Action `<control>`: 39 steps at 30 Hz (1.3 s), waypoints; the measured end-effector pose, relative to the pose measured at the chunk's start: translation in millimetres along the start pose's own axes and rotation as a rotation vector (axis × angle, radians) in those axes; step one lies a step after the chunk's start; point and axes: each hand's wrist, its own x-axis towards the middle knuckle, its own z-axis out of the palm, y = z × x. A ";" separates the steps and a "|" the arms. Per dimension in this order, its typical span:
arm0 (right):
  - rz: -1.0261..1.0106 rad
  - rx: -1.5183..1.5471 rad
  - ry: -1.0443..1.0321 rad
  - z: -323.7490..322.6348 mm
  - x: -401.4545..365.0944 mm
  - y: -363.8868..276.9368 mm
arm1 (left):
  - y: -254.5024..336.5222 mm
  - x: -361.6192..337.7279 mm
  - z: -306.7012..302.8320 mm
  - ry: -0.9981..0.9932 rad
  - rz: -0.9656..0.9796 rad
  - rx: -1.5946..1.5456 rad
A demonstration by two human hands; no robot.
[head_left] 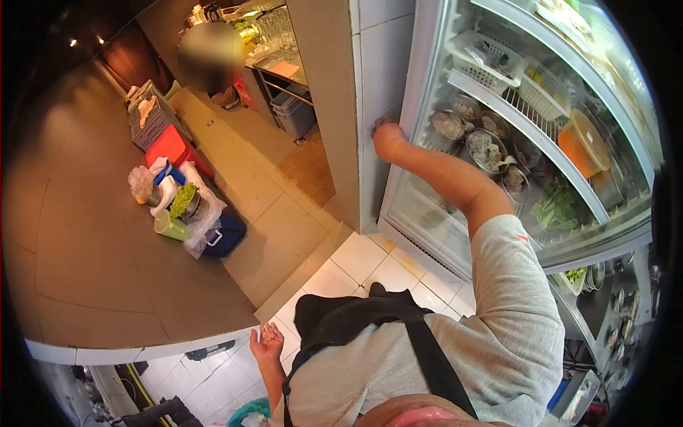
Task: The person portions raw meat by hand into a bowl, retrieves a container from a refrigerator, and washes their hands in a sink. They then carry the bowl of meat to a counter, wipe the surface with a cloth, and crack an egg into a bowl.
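My right arm reaches up across a glass-fronted fridge (427, 245). At the fridge's left edge, beside the tiled wall (380, 64), my right hand (389, 139) has its fingers curled closed; what they grip is hidden. Behind the glass are metal bowls (487, 151) with plastic-wrapped food, white baskets (484, 60), an orange container (583, 142) and leafy greens (558, 206). Lower left, my left hand (268, 343) hangs open beside my body, palm up with fingers loosely bent and nothing visible in it.
A brown counter (92, 235) fills the left side, with a red box (178, 151), a green cup (171, 225) and a dark blue bin (228, 235) along its edge. Another person (226, 97), blurred, is at the back. A step (306, 274) meets the white floor tiles (356, 256).
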 end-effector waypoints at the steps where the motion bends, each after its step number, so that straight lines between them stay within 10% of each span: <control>1: 0.065 0.049 0.004 7.1 6.9 -3.1 | 5.2 7.3 0.2 0.076 0.015 -0.020; 23: 0.543 0.197 -0.080 -91.0 -20.5 -89.4 | 174.7 264.3 268.0 -0.139 -0.341 0.514; 27: 0.325 0.675 0.014 -116.3 -99.6 -171.3 | 187.3 274.4 253.0 -0.004 -0.368 0.681; 31: 0.097 0.992 -0.417 -112.5 -215.2 -234.3 | 173.0 293.2 228.7 -0.019 -0.487 0.705; 35: 0.582 1.204 -0.557 -57.9 -346.1 -264.0 | 136.9 327.3 206.3 0.041 -0.603 0.669; 39: 1.254 1.279 0.152 -53.9 -454.2 -296.0 | 79.4 298.8 227.9 0.110 -0.610 0.886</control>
